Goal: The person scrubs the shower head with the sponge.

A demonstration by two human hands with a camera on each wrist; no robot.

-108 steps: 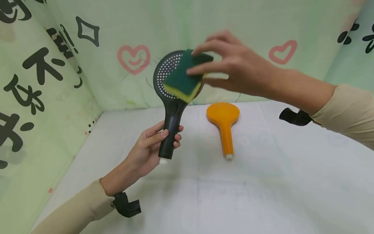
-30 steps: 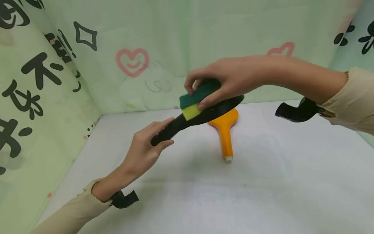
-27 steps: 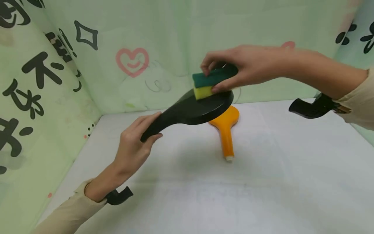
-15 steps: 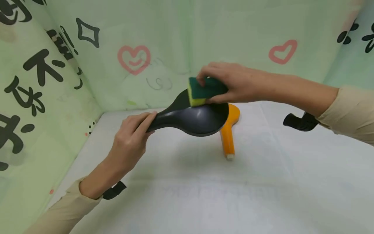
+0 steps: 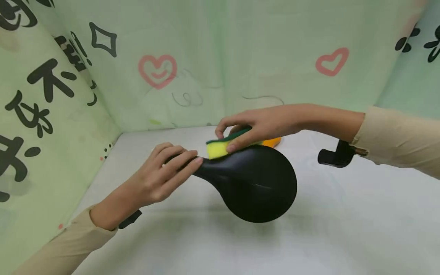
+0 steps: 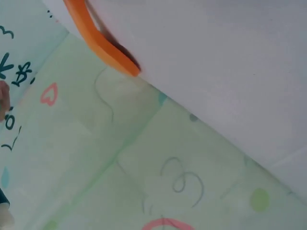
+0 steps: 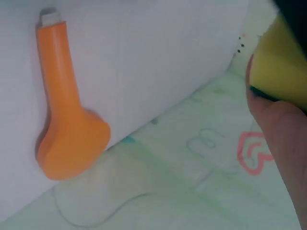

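My left hand (image 5: 161, 173) grips the handle of a black shower head (image 5: 256, 183), held level above the white table with its smooth back turned toward me. My right hand (image 5: 254, 126) pinches a yellow and green sponge (image 5: 220, 147) and presses it on the neck of the black head, just right of my left fingers. In the right wrist view the sponge (image 7: 280, 62) shows at the top right beside my thumb. An orange shower head (image 7: 67, 120) lies on the table behind; the head view shows only a sliver of this orange shower head (image 5: 272, 142).
A white table surface (image 5: 343, 221) is walled by pale green cloth printed with pink hearts (image 5: 157, 70) and black characters. Beige sleeves cover both forearms, and a black wrist mount (image 5: 335, 156) sits under the right one. The left wrist view shows the orange head's edge (image 6: 98, 40) and the cloth.
The black shower head has turned over and come lower and nearer, its back now facing me. The sponge has slid from the round head toward the neck. The orange head is now mostly hidden.
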